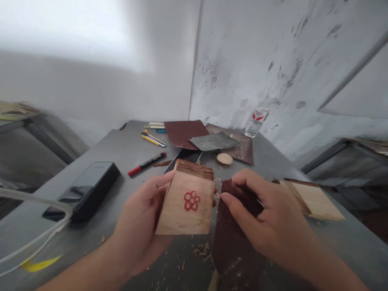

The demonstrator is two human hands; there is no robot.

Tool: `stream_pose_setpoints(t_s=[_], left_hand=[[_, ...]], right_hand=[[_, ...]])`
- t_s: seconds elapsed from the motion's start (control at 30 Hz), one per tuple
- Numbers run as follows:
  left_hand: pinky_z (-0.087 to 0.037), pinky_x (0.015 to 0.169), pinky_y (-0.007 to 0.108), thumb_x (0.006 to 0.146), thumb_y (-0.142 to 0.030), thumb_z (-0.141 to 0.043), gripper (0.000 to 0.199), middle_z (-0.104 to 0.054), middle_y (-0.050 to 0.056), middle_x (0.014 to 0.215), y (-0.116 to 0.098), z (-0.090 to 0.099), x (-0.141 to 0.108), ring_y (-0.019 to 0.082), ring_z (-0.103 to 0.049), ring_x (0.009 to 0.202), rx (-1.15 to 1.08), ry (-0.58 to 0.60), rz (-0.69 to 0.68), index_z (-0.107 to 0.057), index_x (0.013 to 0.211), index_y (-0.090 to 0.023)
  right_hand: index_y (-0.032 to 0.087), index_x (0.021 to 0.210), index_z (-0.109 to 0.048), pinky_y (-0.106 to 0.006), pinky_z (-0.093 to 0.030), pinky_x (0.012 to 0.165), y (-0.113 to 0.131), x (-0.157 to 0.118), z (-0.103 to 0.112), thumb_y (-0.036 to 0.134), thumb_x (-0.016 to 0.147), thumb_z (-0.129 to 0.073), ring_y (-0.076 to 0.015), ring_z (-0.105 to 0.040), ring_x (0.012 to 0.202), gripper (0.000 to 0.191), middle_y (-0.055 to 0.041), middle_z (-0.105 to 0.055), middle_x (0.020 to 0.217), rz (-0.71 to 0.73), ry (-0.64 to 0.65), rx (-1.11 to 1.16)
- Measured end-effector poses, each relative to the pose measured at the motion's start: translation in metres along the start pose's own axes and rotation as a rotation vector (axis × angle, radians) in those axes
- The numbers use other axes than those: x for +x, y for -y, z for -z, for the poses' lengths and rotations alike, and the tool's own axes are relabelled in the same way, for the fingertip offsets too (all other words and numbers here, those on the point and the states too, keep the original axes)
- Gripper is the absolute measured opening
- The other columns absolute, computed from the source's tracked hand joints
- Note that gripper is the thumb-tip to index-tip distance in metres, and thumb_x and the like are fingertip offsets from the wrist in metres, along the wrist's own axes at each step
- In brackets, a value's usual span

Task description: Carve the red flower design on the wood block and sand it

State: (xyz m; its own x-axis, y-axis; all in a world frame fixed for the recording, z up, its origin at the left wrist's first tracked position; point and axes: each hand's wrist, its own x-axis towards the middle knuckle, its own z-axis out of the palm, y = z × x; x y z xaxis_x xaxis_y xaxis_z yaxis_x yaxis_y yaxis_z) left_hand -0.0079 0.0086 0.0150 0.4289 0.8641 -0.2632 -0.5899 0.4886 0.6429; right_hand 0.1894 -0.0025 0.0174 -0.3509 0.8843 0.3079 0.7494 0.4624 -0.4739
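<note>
Left hand (145,216) grips a bark-edged wood block (189,202); right hand (266,218) pinches dark, flexible sandpaper (235,242) just beside.

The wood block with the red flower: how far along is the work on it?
Looks done: the block is cut to shape and bears a red flower; shavings lie below. In hand: the left hand holds the block, the right hand a dark red sheet, perhaps sandpaper. Possibly left: bark lines the far edge and the flower is outline only, though this view cannot settle whether either needs work.
</note>
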Motion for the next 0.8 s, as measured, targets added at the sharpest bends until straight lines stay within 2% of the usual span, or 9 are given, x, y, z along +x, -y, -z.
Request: stream_pose_setpoints(t_s=[0.17,0.23,0.33,0.43,0.53,0.7,0.8], left_hand=[[-0.052,0.085,0.041,0.085,-0.049,-0.065,0.045,-0.081,0.013,0.094,0.006,0.004,-0.004,0.033,-0.073,0.093,-0.006,-0.015,0.014,-0.074,0.113,-0.016],[-0.051,0.085,0.038,0.088,-0.041,-0.064,0.035,-0.081,0.010,0.090,0.010,0.008,-0.008,0.031,-0.073,0.092,-0.015,-0.039,0.036,-0.076,0.109,-0.016],[-0.049,0.078,0.033,0.089,-0.034,-0.062,0.027,-0.080,0.008,0.083,0.016,0.010,-0.010,0.028,-0.073,0.090,-0.034,-0.050,0.068,-0.079,0.101,-0.016],[-0.048,0.074,0.030,0.091,-0.033,-0.061,0.025,-0.080,0.006,0.081,0.017,0.010,-0.010,0.026,-0.072,0.087,-0.055,-0.044,0.048,-0.080,0.094,-0.018],[-0.049,0.081,0.032,0.094,-0.032,-0.057,0.027,-0.079,0.005,0.077,0.017,0.010,-0.009,0.025,-0.072,0.086,-0.078,-0.033,0.035,-0.080,0.087,-0.019],[-0.049,0.084,0.034,0.093,-0.030,-0.058,0.026,-0.079,0.005,0.074,0.014,0.008,-0.008,0.025,-0.073,0.085,-0.071,-0.077,0.044,-0.080,0.088,-0.019],[-0.050,0.084,0.034,0.092,-0.032,-0.058,0.027,-0.080,0.006,0.076,0.012,0.005,-0.008,0.027,-0.073,0.087,-0.052,-0.102,0.038,-0.080,0.091,-0.018]], right_hand=[[0.028,0.091,-0.052,-0.026,-0.040,0.055,0.001,-0.003,-0.002,0.026,0.101,-0.053,-0.0136,-0.053,0.063,0.010,0.0062,-0.056,0.073,-0.031,0.078,0.092],[0.030,0.098,-0.052,-0.026,-0.043,0.058,0.001,-0.003,-0.005,0.025,0.099,-0.056,-0.0137,-0.056,0.065,0.006,0.0064,-0.059,0.076,-0.022,0.056,0.117],[0.032,0.106,-0.051,-0.024,-0.046,0.061,0.001,-0.002,-0.010,0.023,0.097,-0.060,-0.0134,-0.061,0.070,0.016,0.0068,-0.064,0.082,0.012,-0.014,0.125],[0.035,0.113,-0.050,-0.023,-0.047,0.058,0.000,-0.001,-0.013,0.024,0.098,-0.059,-0.0132,-0.065,0.071,0.020,0.0070,-0.067,0.084,0.012,-0.024,0.143],[0.035,0.121,-0.046,-0.024,-0.045,0.053,-0.001,-0.001,-0.012,0.026,0.099,-0.058,-0.0139,-0.063,0.063,0.027,0.0076,-0.065,0.076,-0.026,-0.003,0.164],[0.033,0.118,-0.048,-0.029,-0.049,0.063,0.000,-0.001,-0.009,0.019,0.098,-0.053,-0.0160,-0.065,0.071,0.024,0.0038,-0.066,0.086,-0.013,0.052,0.187],[0.032,0.118,-0.048,-0.028,-0.050,0.062,0.000,-0.001,-0.008,0.017,0.096,-0.055,-0.0161,-0.066,0.073,0.027,0.0034,-0.068,0.088,-0.022,0.085,0.210]])
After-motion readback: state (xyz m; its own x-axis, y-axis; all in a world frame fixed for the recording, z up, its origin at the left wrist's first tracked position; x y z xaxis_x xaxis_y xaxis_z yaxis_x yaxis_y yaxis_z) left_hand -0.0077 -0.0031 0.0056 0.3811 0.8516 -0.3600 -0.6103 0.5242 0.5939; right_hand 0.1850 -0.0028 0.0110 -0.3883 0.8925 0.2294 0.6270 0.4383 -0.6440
